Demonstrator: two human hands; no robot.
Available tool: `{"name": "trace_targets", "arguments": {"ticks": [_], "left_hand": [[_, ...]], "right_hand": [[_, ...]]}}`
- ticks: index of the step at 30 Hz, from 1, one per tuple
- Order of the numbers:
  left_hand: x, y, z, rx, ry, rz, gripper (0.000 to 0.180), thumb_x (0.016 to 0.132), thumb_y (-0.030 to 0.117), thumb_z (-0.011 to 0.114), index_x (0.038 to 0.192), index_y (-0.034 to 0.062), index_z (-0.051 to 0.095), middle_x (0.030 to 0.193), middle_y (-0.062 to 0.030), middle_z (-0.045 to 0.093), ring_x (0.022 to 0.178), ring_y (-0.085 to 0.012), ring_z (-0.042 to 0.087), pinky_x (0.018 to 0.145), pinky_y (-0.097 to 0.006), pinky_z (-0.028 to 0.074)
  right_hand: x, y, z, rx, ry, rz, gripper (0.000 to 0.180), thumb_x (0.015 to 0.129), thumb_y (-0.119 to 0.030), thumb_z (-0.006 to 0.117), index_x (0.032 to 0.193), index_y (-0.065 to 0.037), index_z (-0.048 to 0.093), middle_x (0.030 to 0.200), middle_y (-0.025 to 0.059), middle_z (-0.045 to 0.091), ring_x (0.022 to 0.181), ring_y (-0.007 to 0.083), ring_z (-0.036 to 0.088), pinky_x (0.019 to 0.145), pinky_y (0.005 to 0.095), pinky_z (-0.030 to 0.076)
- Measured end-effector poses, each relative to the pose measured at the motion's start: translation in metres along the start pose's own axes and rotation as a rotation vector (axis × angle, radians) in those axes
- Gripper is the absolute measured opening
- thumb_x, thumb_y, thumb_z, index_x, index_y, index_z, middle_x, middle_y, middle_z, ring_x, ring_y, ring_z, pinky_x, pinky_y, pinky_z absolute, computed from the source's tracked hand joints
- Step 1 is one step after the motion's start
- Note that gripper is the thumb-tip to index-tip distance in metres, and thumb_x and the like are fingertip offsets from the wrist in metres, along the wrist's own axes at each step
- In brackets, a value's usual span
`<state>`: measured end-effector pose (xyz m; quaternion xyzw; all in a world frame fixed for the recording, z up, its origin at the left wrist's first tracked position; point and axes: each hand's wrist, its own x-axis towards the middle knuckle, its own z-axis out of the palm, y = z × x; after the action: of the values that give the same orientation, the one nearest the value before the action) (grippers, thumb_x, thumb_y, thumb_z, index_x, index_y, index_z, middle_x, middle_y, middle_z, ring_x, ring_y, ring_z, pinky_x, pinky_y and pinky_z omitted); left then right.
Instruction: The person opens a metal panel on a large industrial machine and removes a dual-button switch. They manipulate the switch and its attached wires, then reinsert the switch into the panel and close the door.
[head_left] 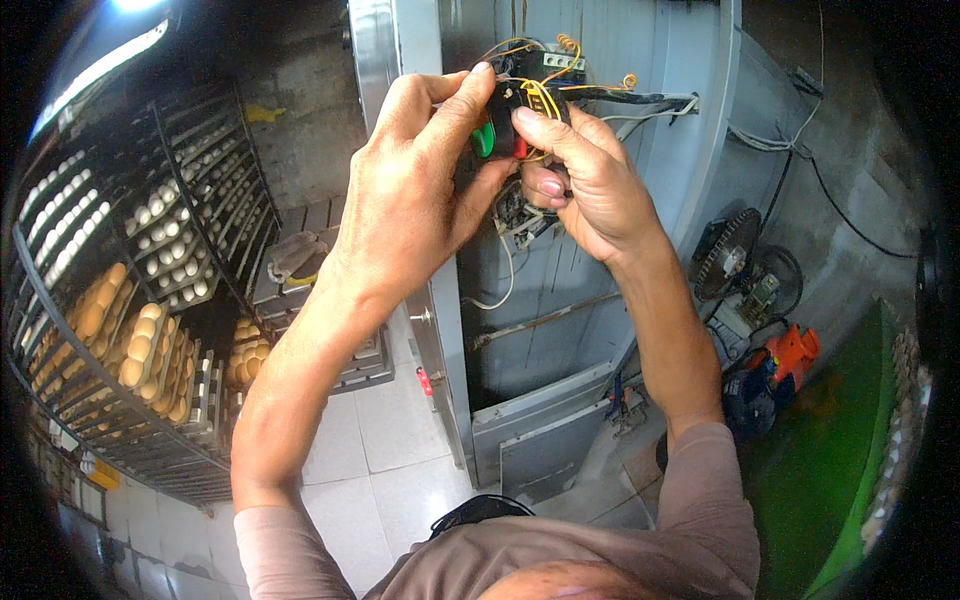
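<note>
In front of an opened grey metal cabinet, both hands are raised to a black push-button switch [504, 122] with a green button [484, 141] and a red part. My left hand [415, 165] grips its left side, index fingertip at the top edge and thumb underneath. My right hand [595, 180] is closed on the right side, thumb pressed near the yellow wires [541, 94], other fingers curled behind. Just beyond sits a black electrical unit with screw terminals [565, 63] and coiled orange wires [568, 45]. My fingers hide part of the switch.
Racks of white eggs [160, 210] and brown eggs [145, 350] stand at the left. The grey cabinet [530, 340] is ahead, loose cables [765, 140] on its right. A motor with a wheel [728, 255], an orange object [793, 352] and a green surface [830, 480] lie right.
</note>
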<state>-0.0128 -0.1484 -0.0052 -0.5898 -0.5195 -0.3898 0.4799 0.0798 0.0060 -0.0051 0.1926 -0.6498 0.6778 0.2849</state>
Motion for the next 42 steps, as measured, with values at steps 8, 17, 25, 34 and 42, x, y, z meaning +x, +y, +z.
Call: {"name": "trace_targets", "arguments": {"ticks": [8,17,25,34,42], "left_hand": [[0.002,-0.011,0.007,0.017,0.037,0.133,0.070,0.073,0.011,0.083,0.136,0.0076,0.056,0.111,-0.0143,0.062,0.094,-0.0271,0.065,0.079,-0.034,0.056],[0.007,-0.002,-0.002,-0.091,-0.069,0.082,0.063,0.080,0.011,0.077,0.137,0.0018,0.053,0.113,-0.0161,0.063,0.100,-0.0252,0.066,0.086,-0.034,0.055],[-0.008,-0.011,0.006,-0.440,0.054,-0.101,0.043,0.084,0.002,0.075,0.124,-0.0042,0.060,0.130,-0.0175,0.059,0.116,-0.0208,0.061,0.099,-0.033,0.051],[-0.006,-0.010,0.001,-0.401,-0.002,-0.109,0.050,0.082,0.001,0.076,0.128,-0.0031,0.057,0.132,-0.0168,0.058,0.116,-0.0210,0.061,0.099,-0.033,0.051],[-0.003,-0.007,0.002,-0.656,-0.029,-0.225,0.071,0.078,-0.004,0.078,0.140,-0.0012,0.044,0.136,-0.0160,0.055,0.107,-0.0181,0.064,0.094,-0.031,0.054]], "right_hand": [[-0.002,-0.005,-0.001,0.071,-0.012,0.046,0.012,0.097,-0.025,0.062,0.095,-0.013,0.061,0.073,-0.0086,0.052,0.049,-0.0010,0.038,0.043,0.0170,0.029],[-0.003,-0.002,-0.009,0.047,0.019,0.036,0.014,0.096,-0.026,0.062,0.096,-0.012,0.061,0.072,-0.0083,0.052,0.050,-0.0008,0.038,0.043,0.0170,0.029],[-0.002,0.000,0.001,0.052,0.034,-0.038,0.018,0.095,-0.027,0.065,0.100,-0.011,0.058,0.075,-0.0076,0.052,0.051,-0.0003,0.038,0.045,0.0167,0.030],[-0.002,0.000,0.001,-0.036,0.029,-0.102,0.020,0.095,-0.027,0.064,0.104,-0.010,0.058,0.079,-0.0069,0.052,0.055,-0.0001,0.039,0.047,0.0175,0.031],[-0.007,-0.001,-0.002,0.006,0.034,-0.108,0.019,0.096,-0.025,0.058,0.107,-0.009,0.058,0.082,-0.0056,0.053,0.056,0.0012,0.039,0.048,0.0184,0.032]]}}
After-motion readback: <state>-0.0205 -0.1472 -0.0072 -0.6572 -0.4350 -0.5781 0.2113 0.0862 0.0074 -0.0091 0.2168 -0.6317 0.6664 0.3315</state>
